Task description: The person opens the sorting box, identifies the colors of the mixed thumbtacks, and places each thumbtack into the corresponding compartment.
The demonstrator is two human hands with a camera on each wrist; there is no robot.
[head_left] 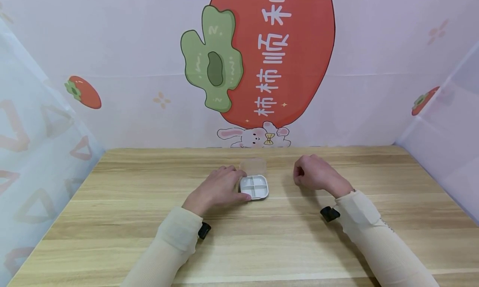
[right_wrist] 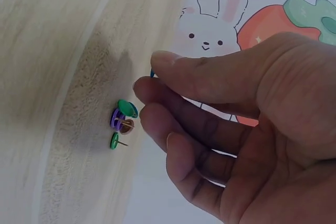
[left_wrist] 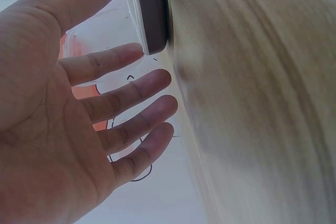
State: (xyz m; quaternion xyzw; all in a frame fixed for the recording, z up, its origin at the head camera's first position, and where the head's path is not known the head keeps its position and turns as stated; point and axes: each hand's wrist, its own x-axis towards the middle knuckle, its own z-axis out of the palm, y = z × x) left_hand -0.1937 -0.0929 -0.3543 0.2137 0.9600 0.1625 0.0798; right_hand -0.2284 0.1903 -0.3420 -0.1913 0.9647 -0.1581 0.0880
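Backdrop: Pale sheeting [head_left: 131,41] rose behind the tabletop, printed with a large red fruit [head_left: 310,50], its green leaf [head_left: 224,37], white characters and a rabbit [head_left: 254,137].
Tabletop: Light wood-grained boards [head_left: 262,245] stretched beneath both arms.
Box: One small white box [head_left: 259,191] sat near the middle of the tabletop, divided into four compartments; its dark outer side showed in the left wrist view.
Lid: Clear and thrown open, the lid [head_left: 256,166] lay on the box's far side.
Left hand: It [head_left: 220,187] pinched the box at its left side, thumb at the near corner and index finger at the far one, the other three fingers spread apart.
Right hand: Well apart from the box, to its right, it [head_left: 314,172] held a small blue piece [right_wrist: 152,73] between thumb and index finger, mostly hidden by them; the other fingers curled.
Tacks: Near those fingertips, a green tack [right_wrist: 126,107], a purple tack [right_wrist: 115,120] and a copper-coloured tack [right_wrist: 127,126] clustered on the tabletop; another green tack [right_wrist: 114,140] lay just beside them.
Sleeves: Cream cuffs [head_left: 179,228] covered both forearms, a black fitting [head_left: 330,214] showing at each wrist.
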